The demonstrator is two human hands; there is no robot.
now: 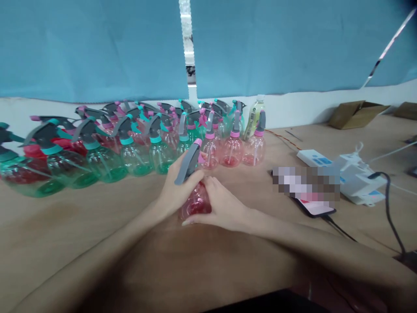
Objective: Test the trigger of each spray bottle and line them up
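Between my two hands is a spray bottle (196,203) with a clear pink body, a grey trigger head and a pink nozzle tip. My left hand (177,182) is closed around its neck, just under the grey head. Lower down, my right hand (224,202) wraps the pink body from the right side, thumb toward the near side. The collar is hidden by my fingers. Just beyond my hands stand pink spray bottles (231,152) with pink collars. To the left, a row of green spray bottles (107,163) with turquoise collars stands upright.
A drink bottle (256,115) stands behind the pink ones. On the right lie a phone (321,206) with a cable, white power strips (355,178) and a black cord (388,208). An open cardboard box (353,115) sits at the back right, before a blue curtain (276,48).
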